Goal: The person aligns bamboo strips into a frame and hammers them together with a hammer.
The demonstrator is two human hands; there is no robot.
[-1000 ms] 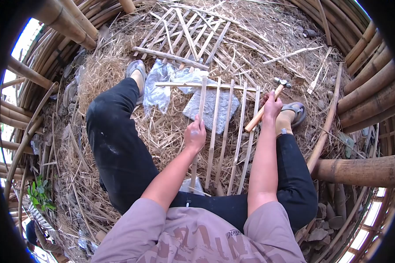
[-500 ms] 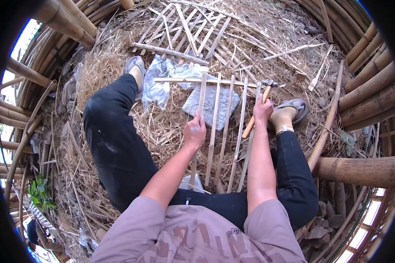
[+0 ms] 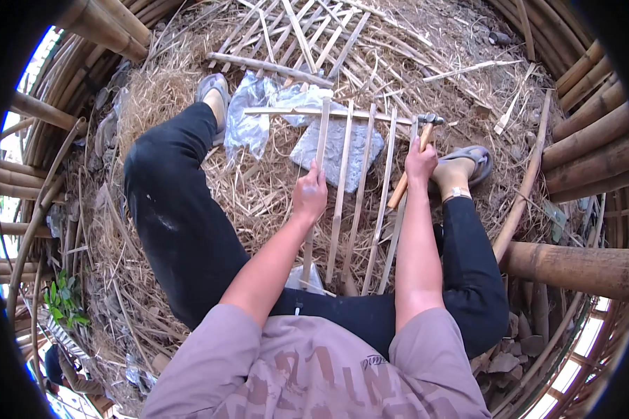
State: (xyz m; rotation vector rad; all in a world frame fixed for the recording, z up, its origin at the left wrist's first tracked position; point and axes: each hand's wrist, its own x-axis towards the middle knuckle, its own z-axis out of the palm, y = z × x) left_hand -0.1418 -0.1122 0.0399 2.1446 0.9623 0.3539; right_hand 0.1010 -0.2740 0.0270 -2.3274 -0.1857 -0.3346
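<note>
My left hand (image 3: 309, 193) is closed around a thin bamboo slat (image 3: 323, 133), the leftmost of several lying side by side and pointing away from me. A longer bamboo strip (image 3: 276, 111) crosses their far ends. My right hand (image 3: 421, 163) grips a hammer (image 3: 399, 190) by its wooden handle, with the metal head at the crosspiece's right end. The rightmost slat runs beneath this hand; whether the fingers also press on it, I cannot tell. Under the slats' far part lies a flat grey stone block (image 3: 306, 152).
Crumpled clear plastic (image 3: 248, 122) lies left of the stone. A lattice of bamboo strips (image 3: 290, 42) is spread farther off on the straw-covered ground. Thick bamboo poles (image 3: 573, 269) stand along the right side. My sandalled feet (image 3: 461, 171) flank the slats.
The whole view has shifted a little, so the slats and stone sit higher in it. Both hands keep their grips, and the hammer head stays by the crosspiece's right end.
</note>
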